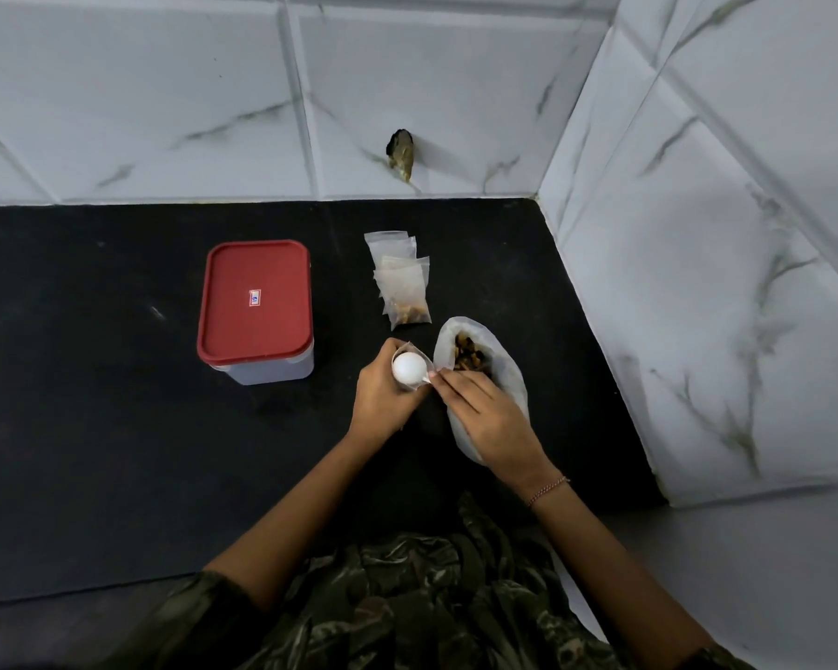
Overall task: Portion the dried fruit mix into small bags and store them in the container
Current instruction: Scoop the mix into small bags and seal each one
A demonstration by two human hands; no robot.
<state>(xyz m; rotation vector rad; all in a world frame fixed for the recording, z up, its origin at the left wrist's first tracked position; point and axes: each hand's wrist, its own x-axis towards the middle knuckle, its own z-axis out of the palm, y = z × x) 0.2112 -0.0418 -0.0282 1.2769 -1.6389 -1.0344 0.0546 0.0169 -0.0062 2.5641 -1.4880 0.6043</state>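
Spoon (410,367) sat over small bag (409,347), pinched by right hand (487,411) | left hand (381,396) gripped small bag | container (255,307) stood lidded

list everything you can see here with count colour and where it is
container: one, clear, red lid on, countertop left
small bags: several, clear, piled behind the hands, front one filled
big bag: one, whitish, open, dried fruit inside, under right hand
spoon: one, white, bowl down over held bag
held bag: one, clear, in left hand
countertop: one, black
wall tiles: white marbled, behind and right
left hand: grips held bag
right hand: pinches spoon handle
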